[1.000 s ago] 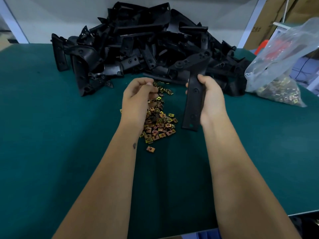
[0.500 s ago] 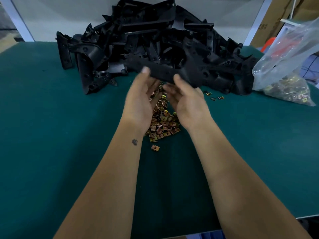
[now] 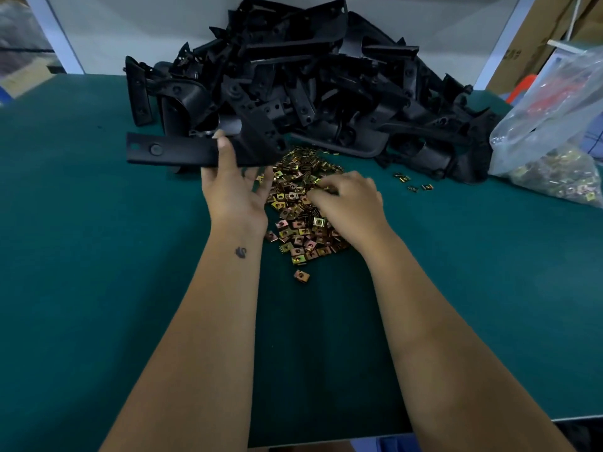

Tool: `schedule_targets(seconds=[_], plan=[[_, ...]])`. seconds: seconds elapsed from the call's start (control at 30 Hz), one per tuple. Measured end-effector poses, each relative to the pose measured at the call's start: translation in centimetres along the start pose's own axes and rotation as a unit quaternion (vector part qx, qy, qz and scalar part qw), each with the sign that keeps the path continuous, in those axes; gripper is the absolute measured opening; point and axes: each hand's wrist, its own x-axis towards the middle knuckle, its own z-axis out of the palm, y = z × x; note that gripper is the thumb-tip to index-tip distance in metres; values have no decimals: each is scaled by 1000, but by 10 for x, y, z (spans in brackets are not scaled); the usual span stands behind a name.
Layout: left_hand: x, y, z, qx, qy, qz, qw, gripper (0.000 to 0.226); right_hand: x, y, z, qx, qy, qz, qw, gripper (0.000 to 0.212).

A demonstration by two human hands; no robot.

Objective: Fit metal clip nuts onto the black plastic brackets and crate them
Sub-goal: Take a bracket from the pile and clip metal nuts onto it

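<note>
My left hand (image 3: 233, 190) holds a long black plastic bracket (image 3: 169, 154) level above the green table, its strip end pointing left. A heap of gold-coloured metal clip nuts (image 3: 298, 220) lies on the table between my hands. My right hand (image 3: 349, 203) rests palm down on that heap, fingers curled among the nuts; whether it grips one is hidden. Behind them rises a large pile of black brackets (image 3: 313, 83). No crate is in view.
A clear plastic bag of more clip nuts (image 3: 554, 171) lies at the right edge. A few stray nuts (image 3: 414, 185) sit beside the pile. Cardboard boxes (image 3: 535, 37) stand at the back right. The green table (image 3: 81, 256) ends near my body.
The bracket passed from my right hand to my left, which now holds it out to the left. My right hand dropped onto the clip nut heap.
</note>
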Motion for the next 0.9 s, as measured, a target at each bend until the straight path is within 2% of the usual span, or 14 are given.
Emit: schedule_targets(seconds=[0.07, 0.1, 0.27, 0.37, 0.47, 0.57, 0.63, 0.77, 0.9], plan=[[2, -1, -1, 6, 2, -2, 1000, 13, 0, -2, 6, -79, -35, -43, 995, 55], [3, -1, -1, 11, 3, -3, 1000, 14, 0, -4, 8, -84, -33, -61, 994, 55], [6, -9, -2, 30, 16, 12, 999, 24, 3, -14, 17, -3, 24, -64, 998, 24], [8, -14, -2, 63, 33, 17, 997, 25, 5, -19, 21, 11, 50, -45, 998, 18], [8, -20, 0, 120, 26, 33, 992, 28, 9, -16, 20, 72, 72, -27, 994, 12], [8, -23, 2, 176, -1, 39, 984, 44, 9, -14, 15, 171, 96, -11, 980, 5], [8, -22, 3, 190, -18, 35, 981, 46, 7, -13, 11, 231, 101, -8, 968, 9], [7, -16, 1, 144, -66, 13, 987, 28, 4, -10, 8, 287, 99, 10, 953, 16], [6, -13, -2, 77, -62, -3, 995, 24, 7, -6, 3, 371, 125, 60, 918, 22]])
